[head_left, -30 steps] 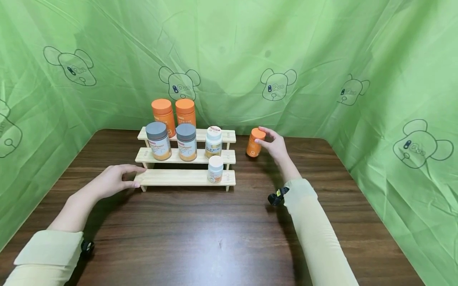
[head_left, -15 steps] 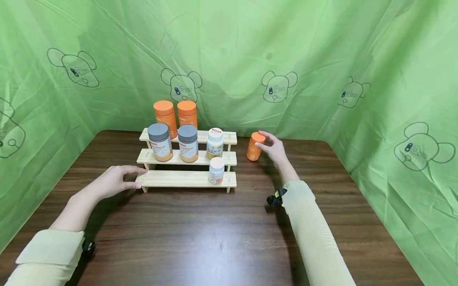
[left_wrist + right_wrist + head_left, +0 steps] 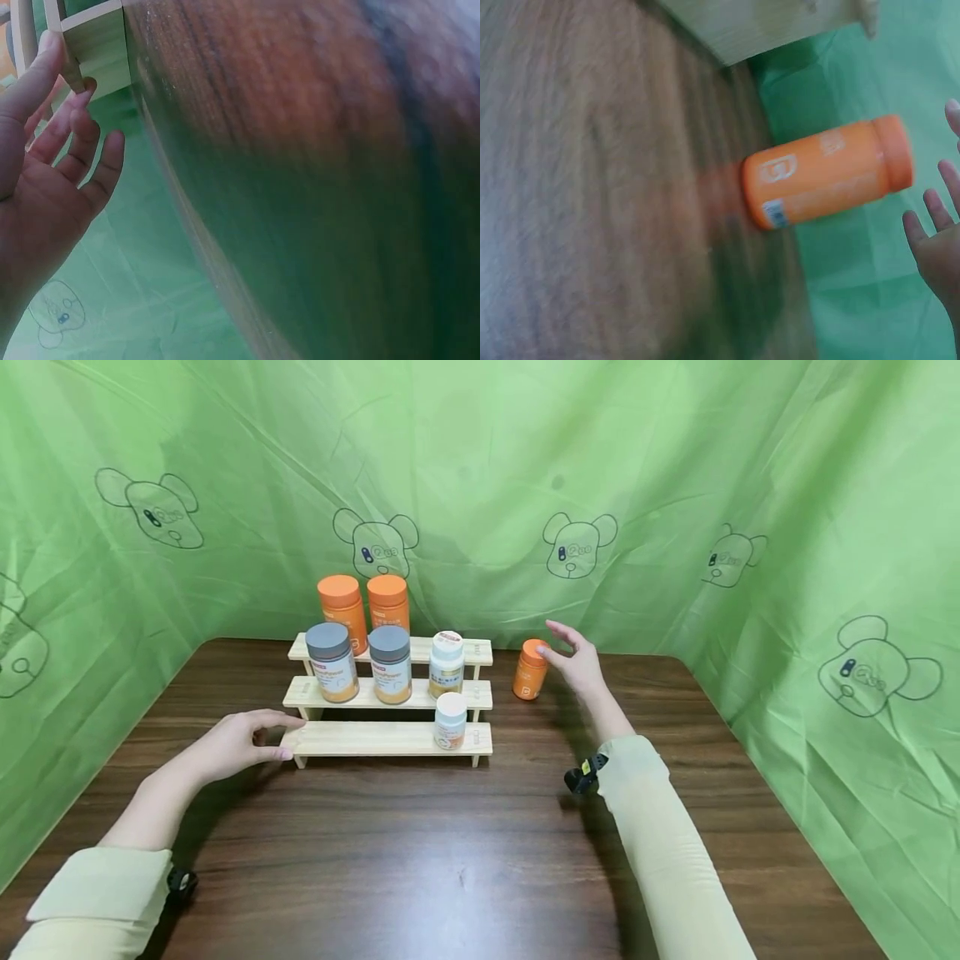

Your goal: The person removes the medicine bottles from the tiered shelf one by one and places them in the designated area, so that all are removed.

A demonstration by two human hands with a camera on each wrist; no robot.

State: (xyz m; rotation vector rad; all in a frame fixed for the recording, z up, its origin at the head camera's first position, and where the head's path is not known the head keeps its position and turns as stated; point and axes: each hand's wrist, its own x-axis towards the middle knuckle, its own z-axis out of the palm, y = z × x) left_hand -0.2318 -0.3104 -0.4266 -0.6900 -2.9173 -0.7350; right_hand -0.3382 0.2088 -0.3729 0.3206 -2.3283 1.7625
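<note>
Three orange bottles [image 3: 530, 672], one stand [image 3: 367, 739]

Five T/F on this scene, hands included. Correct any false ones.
1. The wooden rack has three tiers. True.
2. Both gray-lidded jars stand on its top tier. False: they stand on the middle tier.
3. The left hand touches the rack's bottom tier. True.
4. The orange bottle right of the rack lies on its side. False: it stands upright on the table.
5. The right hand is nearer that bottle than the rack. True.
</note>
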